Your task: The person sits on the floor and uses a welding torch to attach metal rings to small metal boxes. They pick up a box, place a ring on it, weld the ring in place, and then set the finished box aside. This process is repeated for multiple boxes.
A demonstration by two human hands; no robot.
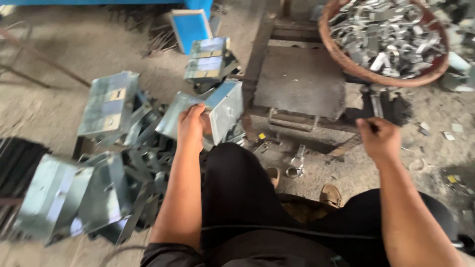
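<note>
Fingers of the left hand [192, 126] curl over a folded metal sheet's [217, 111] edge; right hand [378, 138] pinches dark strips [383, 106], bare floor beneath.

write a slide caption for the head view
Left hand grips a bent metal bracket; right hand reaches toward dark strips.

We see galvanized sheet-metal brackets [217, 106], dull grey sheen; shiny metal clamps [386, 34] in a rusty basin [341, 59]; floor [64, 54] rough, dusty concrete.
</note>
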